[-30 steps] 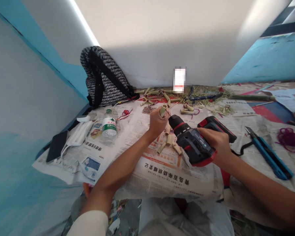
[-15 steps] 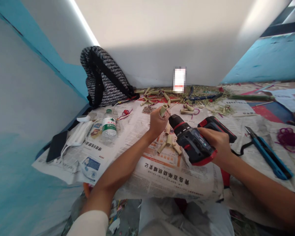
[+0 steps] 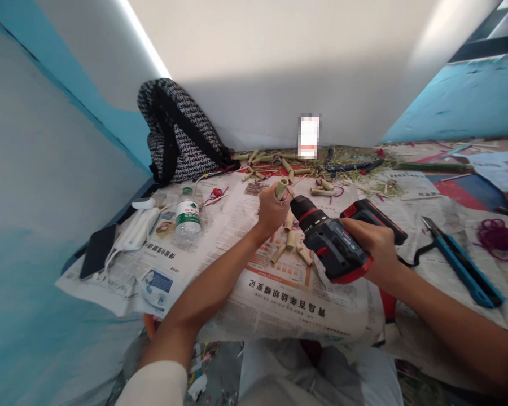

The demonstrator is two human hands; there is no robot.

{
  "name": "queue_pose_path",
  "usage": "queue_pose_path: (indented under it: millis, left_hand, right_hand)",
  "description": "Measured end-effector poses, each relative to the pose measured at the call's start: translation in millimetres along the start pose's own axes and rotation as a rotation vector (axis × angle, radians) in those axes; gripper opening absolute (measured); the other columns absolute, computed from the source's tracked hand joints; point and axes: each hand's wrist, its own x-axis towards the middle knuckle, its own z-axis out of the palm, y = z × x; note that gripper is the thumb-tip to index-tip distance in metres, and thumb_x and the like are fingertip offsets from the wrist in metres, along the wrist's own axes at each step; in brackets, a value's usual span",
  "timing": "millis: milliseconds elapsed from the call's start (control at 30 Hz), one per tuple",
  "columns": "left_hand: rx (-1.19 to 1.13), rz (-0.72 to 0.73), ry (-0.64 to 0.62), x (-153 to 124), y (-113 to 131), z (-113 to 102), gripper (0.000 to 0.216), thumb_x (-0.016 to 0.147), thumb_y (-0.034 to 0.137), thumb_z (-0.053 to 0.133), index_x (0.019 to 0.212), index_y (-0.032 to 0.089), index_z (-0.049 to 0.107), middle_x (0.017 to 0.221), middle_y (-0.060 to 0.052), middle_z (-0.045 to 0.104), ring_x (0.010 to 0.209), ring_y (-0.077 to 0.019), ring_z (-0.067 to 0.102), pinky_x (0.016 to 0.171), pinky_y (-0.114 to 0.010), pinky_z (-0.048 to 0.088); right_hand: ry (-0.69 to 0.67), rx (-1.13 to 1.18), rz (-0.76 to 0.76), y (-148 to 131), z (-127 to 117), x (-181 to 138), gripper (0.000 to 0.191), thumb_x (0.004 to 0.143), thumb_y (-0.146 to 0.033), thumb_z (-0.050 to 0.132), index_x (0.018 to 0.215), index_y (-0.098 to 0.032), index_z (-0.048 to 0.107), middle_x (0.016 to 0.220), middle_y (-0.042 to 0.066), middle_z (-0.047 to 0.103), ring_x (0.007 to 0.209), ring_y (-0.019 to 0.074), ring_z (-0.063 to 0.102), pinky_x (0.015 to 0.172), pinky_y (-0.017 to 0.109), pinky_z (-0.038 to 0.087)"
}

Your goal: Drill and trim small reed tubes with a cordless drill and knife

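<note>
Newspaper (image 3: 279,293) covered the frame's centre — your left hand (image 3: 271,210) gripped a bamboo tube (image 3: 281,188) upright; your right hand (image 3: 375,245) clasped the cordless drill (image 3: 332,248) — bit at the tube.

The drill (image 3: 332,245) in the right hand (image 3: 375,245) now sits a touch higher and farther than a second ago, its nose closer against the bamboo piece (image 3: 281,188) in the left hand (image 3: 271,211). Little else moves.
</note>
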Motion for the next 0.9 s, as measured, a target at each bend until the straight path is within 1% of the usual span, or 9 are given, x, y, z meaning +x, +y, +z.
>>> queue_pose_path:
  millis: [200, 367, 633, 900]
  left_hand:
    - [-0.009, -0.021, -0.007, -0.2, -0.1, 0.3, 0.043, 0.088, 0.024, 0.065, 0.062, 0.022, 0.031, 0.057, 0.006, 0.035, 0.058, -0.0106, 0.029, 0.057, -0.028, 0.029]
    - [0.014, 0.0, 0.002, 0.7, 0.0, 0.4, 0.042, 0.089, 0.026, 0.064, 0.061, 0.022, 0.033, 0.056, 0.006, 0.037, 0.058, -0.0106, 0.031, 0.057, -0.029, 0.029]
    - [-0.002, 0.0, 0.009, -0.4, -3.8, 1.3, 0.041, 0.087, 0.026, 0.064, 0.061, 0.022, 0.033, 0.056, 0.006, 0.038, 0.057, -0.0101, 0.031, 0.057, -0.029, 0.029]
    - [0.021, 0.014, 0.013, 0.3, -2.3, -0.6, 0.04, 0.086, 0.025, 0.065, 0.061, 0.022, 0.033, 0.056, 0.006, 0.036, 0.057, -0.0106, 0.031, 0.058, -0.03, 0.028]
  right_hand:
    - [0.001, -0.008, -0.001, 0.3, 0.1, -0.1, 0.01, 0.093, -0.025, 0.061, 0.096, -0.02, 0.07, 0.072, 0.002, 0.072, 0.057, 0.0154, 0.066, 0.054, 0.025, 0.043]
    - [0.006, 0.0, 0.006, 0.4, 1.4, -0.4, 0.01, 0.094, -0.025, 0.06, 0.094, -0.019, 0.069, 0.072, 0.002, 0.072, 0.055, 0.0139, 0.064, 0.053, 0.024, 0.043]
    - [-0.001, -0.014, 0.002, 1.1, 1.3, -0.8, 0.011, 0.094, -0.025, 0.06, 0.096, -0.02, 0.07, 0.072, 0.001, 0.071, 0.056, 0.0143, 0.065, 0.054, 0.025, 0.043]
    - [-0.008, -0.01, 0.007, 0.0, -1.0, 0.0, 0.009, 0.094, -0.024, 0.06, 0.094, -0.021, 0.069, 0.072, 0.001, 0.071, 0.056, 0.0145, 0.064, 0.054, 0.025, 0.043]
